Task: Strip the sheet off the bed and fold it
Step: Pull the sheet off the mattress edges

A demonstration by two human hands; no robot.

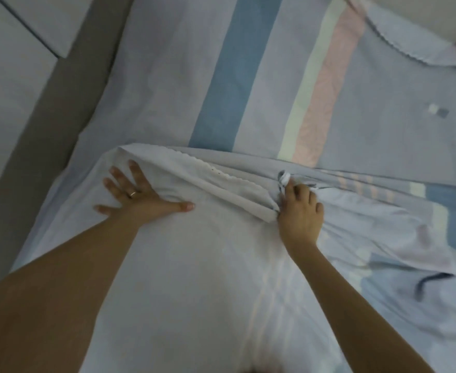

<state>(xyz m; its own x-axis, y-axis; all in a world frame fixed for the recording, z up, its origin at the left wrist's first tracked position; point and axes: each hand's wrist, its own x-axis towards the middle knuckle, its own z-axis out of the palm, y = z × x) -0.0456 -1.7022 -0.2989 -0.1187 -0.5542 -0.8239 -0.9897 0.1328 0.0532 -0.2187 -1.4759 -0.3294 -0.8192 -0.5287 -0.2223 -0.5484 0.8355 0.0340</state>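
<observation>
1. The sheet [200, 270] lay nearest, its pale underside folded over toward the person.
2. The left hand [138, 196] pressed flat on that layer with its fingers spread wide, likely to pin the fold.
3. The right hand [299, 211] curled its fingers round a bunch of the scalloped hem, probably to pull it across.
4. Beyond, the striped face covered the bed [49, 125], not yet stripped.

In the frame's upper left lie pale grey floor tiles [11, 63] with a dark joint. A dull brown band [60, 109] runs diagonally beside them. The light is dim.
</observation>
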